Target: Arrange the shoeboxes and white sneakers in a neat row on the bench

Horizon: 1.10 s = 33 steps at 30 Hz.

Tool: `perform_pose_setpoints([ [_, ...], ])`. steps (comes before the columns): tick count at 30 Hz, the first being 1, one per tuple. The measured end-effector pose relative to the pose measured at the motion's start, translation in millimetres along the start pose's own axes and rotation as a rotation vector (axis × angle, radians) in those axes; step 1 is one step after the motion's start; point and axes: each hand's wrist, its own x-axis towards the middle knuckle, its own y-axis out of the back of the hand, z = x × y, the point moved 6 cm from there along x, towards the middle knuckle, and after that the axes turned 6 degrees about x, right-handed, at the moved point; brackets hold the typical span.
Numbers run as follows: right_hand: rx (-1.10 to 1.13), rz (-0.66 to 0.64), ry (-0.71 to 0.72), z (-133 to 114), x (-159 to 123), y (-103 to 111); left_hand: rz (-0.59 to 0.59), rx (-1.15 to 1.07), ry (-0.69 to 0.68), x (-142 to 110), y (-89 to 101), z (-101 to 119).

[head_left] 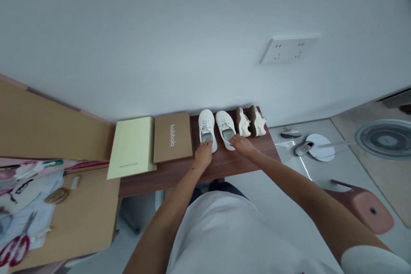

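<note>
Two white sneakers stand side by side on a dark wooden bench [244, 160], toes toward the wall. My left hand [203, 152] grips the heel of the left white sneaker [206, 124]. My right hand [241, 144] holds the heel of the right white sneaker [224, 126]. Both hands have their fingers curled over the heel ends. A pair of beige and brown sneakers [251, 121] sits just right of them on the bench.
A brown shoebox [172, 137] and a pale green box [132, 147] lie on the bench's left part. A light wooden desk [80, 218] with papers and red scissors [14, 249] is at left. A fan [385, 139], a white scale [316, 147] and a pink stool [366, 209] are on the floor.
</note>
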Motion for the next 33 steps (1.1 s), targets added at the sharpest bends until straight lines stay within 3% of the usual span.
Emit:
perform_pose_setpoints([
  [5, 0.020, 0.076, 0.027, -5.2, 4.2, -14.9, -0.019, 0.016, 0.048, -0.9, -3.3, 3.8],
  [14, 0.028, 0.090, 0.039, -11.1, 10.6, -36.1, -0.026, 0.114, 0.051, -0.4, -6.7, 1.2],
  [33, 0.049, 0.117, 0.025, -6.2, 24.5, -63.7, -0.032, 0.097, 0.119, 13.9, -25.1, -6.0],
])
